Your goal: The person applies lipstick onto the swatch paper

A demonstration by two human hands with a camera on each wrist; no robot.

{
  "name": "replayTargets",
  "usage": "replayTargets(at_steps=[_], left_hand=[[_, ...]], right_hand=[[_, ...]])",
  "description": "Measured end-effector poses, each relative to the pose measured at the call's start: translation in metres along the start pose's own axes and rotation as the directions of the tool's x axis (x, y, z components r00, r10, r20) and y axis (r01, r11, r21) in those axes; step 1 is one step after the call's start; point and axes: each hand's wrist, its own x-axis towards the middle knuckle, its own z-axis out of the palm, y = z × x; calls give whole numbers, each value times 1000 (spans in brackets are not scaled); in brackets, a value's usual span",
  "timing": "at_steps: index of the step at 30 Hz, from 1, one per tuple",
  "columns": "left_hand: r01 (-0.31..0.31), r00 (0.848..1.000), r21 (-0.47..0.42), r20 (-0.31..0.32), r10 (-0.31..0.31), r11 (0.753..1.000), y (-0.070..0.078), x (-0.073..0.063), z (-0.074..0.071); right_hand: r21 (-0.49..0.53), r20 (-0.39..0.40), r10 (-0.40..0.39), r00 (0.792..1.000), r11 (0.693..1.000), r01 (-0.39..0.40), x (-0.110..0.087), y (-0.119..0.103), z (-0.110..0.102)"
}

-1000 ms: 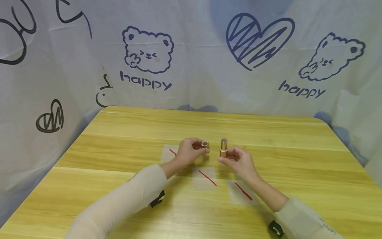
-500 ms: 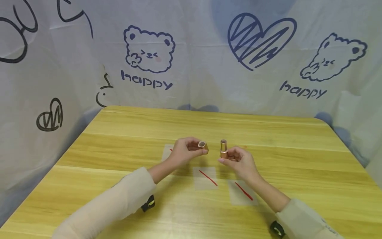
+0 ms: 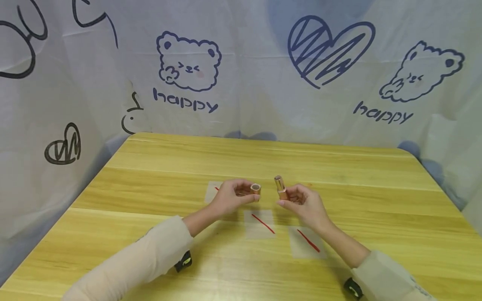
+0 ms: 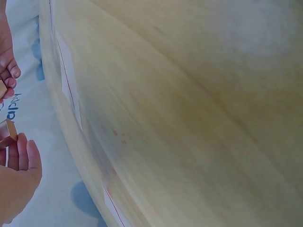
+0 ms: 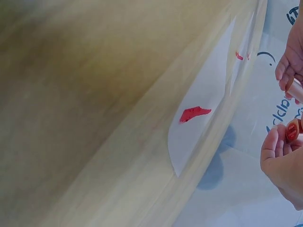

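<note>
Between thumb and fingers my left hand [image 3: 231,196] pinches a gold lipstick cap [image 3: 255,190], its hollow mouth facing up toward the head camera. My right hand [image 3: 306,205] grips a lipstick [image 3: 280,188] by its base, the gold tube tilted a little to the left. No colour bullet can be made out above the tube. A short gap separates cap and lipstick, both held over the table. In the right wrist view a red label shows on the end of the lipstick base [image 5: 292,131].
Three pale paper squares with red strokes lie on the wooden table [image 3: 150,192]: a left one [image 3: 212,191] partly behind my left hand, a middle one [image 3: 259,225] and a right one [image 3: 306,243]. A white cloth [image 3: 256,83] with drawings hangs behind.
My left hand has drawn slightly left with the cap, and its mouth has turned more upward. The lipstick in my right hand has gone from upright to tilted left.
</note>
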Motion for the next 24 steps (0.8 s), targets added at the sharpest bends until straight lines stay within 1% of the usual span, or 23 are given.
replayTargets(at_steps=[5,10,13,17,21,24], left_hand=[[-9,1000,28,-2,9,1000,-2,0,0],[-24,1000,62,6,24,998,-3,-2,-1],[-32,999,60,15,31,998,-4,-3,-1],[-39,999,68,30,37,997,-5,-3,-2],[-55,998,102,48,51,993,-4,-5,-3],[-63,996,112,63,56,992,-3,-7,-4]], right_hand=[[-66,-8,-46,999,997,45,1,0,-2],[-162,-6,-108,994,981,105,2,1,-3],[-220,6,-146,989,965,144,2,2,-3],[-289,31,-204,979,935,204,2,3,-4],[-331,55,-240,969,912,244,2,3,-4],[-353,71,-272,960,893,279,2,4,-4]])
